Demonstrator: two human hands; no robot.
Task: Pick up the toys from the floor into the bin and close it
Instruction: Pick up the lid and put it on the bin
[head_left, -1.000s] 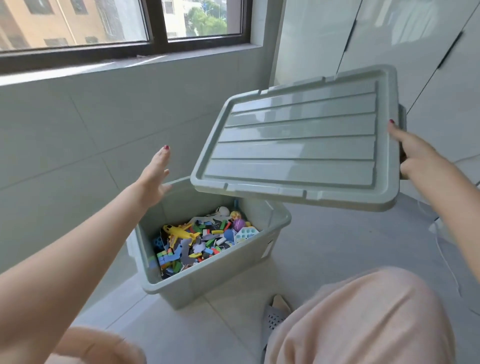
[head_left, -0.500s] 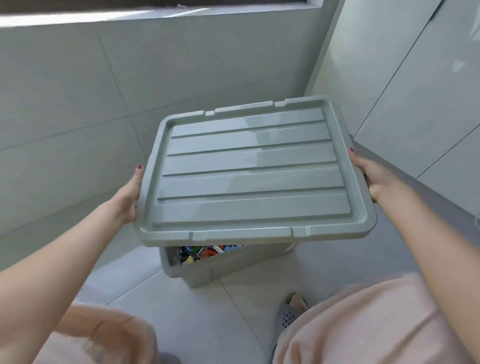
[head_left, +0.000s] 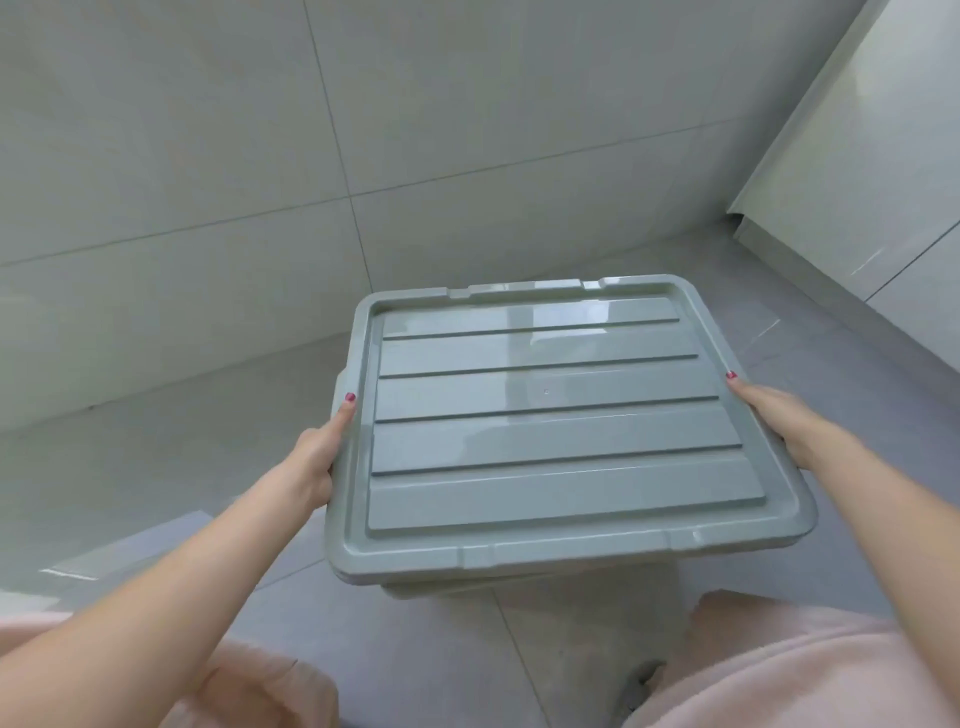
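1. The tiled floor (head_left: 156, 467) and the tiled wall (head_left: 208, 156) behind it fill most of the head view, with a pale cabinet (head_left: 857, 156) at the right. We see no loose toys on the floor, though our knees hide part of it.
2. The grey lid (head_left: 550, 431) is the largest of the task's things. It lies level over the bin and covers its whole mouth, so the toys inside are out of sight.
3. Of the bin (head_left: 519, 584) itself, only a strip of rim and wall shows under the near edge of the lid.
4. Our left hand (head_left: 324, 452) grips the left edge of the lid, thumb along the top rim and fingers curled under, out of view.
5. Our right hand (head_left: 779, 415) grips the right edge the same way, thumb on top.
6. We judge that we are at the closing step, the last one. Whether the lid is fully seated we cannot tell.
7. The next move calls for an even press downward along the rim at both sides, and a check that every corner sits flush.
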